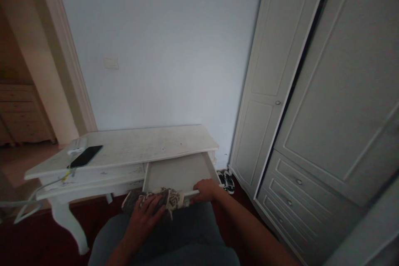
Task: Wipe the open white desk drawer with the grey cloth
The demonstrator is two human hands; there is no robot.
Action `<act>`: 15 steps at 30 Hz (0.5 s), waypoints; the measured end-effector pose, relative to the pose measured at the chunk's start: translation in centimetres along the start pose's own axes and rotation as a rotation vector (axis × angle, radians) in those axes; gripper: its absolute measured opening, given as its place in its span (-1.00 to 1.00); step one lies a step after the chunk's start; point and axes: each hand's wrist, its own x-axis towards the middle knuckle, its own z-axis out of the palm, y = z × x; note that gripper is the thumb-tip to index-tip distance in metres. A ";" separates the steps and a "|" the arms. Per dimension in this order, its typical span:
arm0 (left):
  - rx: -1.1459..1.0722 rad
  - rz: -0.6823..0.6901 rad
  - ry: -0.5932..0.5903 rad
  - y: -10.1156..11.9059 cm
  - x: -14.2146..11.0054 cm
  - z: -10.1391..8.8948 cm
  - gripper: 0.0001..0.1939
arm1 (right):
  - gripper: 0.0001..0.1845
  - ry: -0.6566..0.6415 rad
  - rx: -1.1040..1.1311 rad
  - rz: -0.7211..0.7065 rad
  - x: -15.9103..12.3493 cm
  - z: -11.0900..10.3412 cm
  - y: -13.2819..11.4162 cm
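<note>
A white drawer point(177, 172) stands pulled out of the white desk point(149, 139), its inside bare where I can see it. My left hand point(146, 208) presses a grey-brown cloth with a pale pattern point(173, 201) over the left part of the drawer's front edge, fingers bent across the fabric. Its thumb side is partly hidden. At the right end of that front edge my right hand point(205, 190) is closed round the board. Both forearms reach in from below, over my legs in grey-blue trousers.
On the desk's left end lie a black phone point(85, 156) and a small white object point(77, 145), with a pale cable point(46, 185) hanging off. Black-and-white shoes point(229, 182) sit on the dark red floor. A tall wardrobe point(271, 70) stands at right; a doorway opens at left.
</note>
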 end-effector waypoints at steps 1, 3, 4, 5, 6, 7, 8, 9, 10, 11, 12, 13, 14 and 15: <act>0.016 -0.027 0.014 -1.0 -0.7 -0.1 -0.44 | -0.32 0.003 0.005 -0.004 0.0 0.0 0.0; 0.034 -0.092 0.060 -2.4 -2.0 -0.4 -0.48 | -0.30 0.015 0.012 -0.018 -0.1 -0.1 -0.1; 0.025 -0.130 0.093 -2.9 -2.6 -0.7 -0.49 | -0.29 0.020 0.012 -0.022 -0.2 -0.2 -0.1; -0.001 -0.170 0.130 -3.1 -3.0 -1.0 -0.47 | -0.28 0.019 0.011 -0.022 -0.2 -0.3 -0.2; -0.047 -0.212 0.165 -3.1 -3.3 -1.4 -0.43 | -0.28 0.011 0.009 -0.015 -0.3 -0.4 -0.3; -0.111 -0.251 0.194 -3.0 -3.4 -1.7 -0.37 | -0.28 0.001 0.007 -0.007 -0.3 -0.5 -0.3; -0.188 -0.288 0.217 -2.8 -3.4 -2.1 -0.32 | -0.28 -0.011 0.006 -0.001 -0.3 -0.6 -0.3; -0.273 -0.319 0.236 -2.6 -3.3 -2.3 -0.28 | -0.28 -0.017 0.007 0.004 -0.4 -0.7 -0.4; -0.362 -0.335 0.251 -2.4 -3.1 -2.6 -0.26 | -0.28 -0.020 0.010 0.005 -0.4 -0.7 -0.4; -0.452 -0.344 0.265 -2.3 -2.8 -2.7 -0.27 | -0.28 -0.021 0.013 0.003 -0.3 -0.7 -0.4; -0.540 -0.364 0.278 -2.3 -2.4 -2.8 -0.30 | -0.29 -0.021 0.016 0.001 -0.3 -0.7 -0.3; -0.625 -0.405 0.284 -2.5 -2.0 -2.9 -0.34 | -0.29 -0.021 0.017 -0.003 -0.3 -0.7 -0.3; -0.697 -0.479 0.272 -2.8 -1.4 -2.9 -0.37 | -0.30 -0.024 0.016 -0.007 -0.3 -0.6 -0.3; -0.754 -0.573 0.247 -3.2 -0.9 -2.9 -0.39 | -0.30 -0.027 0.012 -0.011 -0.2 -0.6 -0.2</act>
